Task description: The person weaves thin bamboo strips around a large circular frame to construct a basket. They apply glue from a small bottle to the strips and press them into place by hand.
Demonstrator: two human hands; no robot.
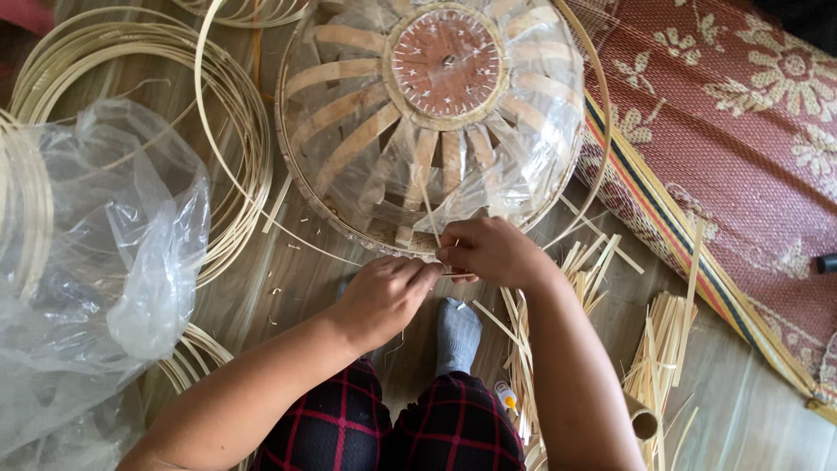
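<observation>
We pinch a thin strip (429,216) with both hands — left hand (384,296), right hand (493,251) — at the rim of the upturned basket (436,113) on the floor (288,279): pale splayed ribs, round brown base, wrapped in clear plastic.

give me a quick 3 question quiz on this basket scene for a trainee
1. True or false: both hands meet at the rim of the basket.
2. What lies at the left of the floor? A) plastic bag B) metal bucket C) book
3. Fill in: loose bamboo strips lie beside the person's ____ arm.

Key: 1 true. 2 A, the plastic bag. 3 right; the right hand pinches a thin strip, and the left hand touches it at the rim.
</observation>
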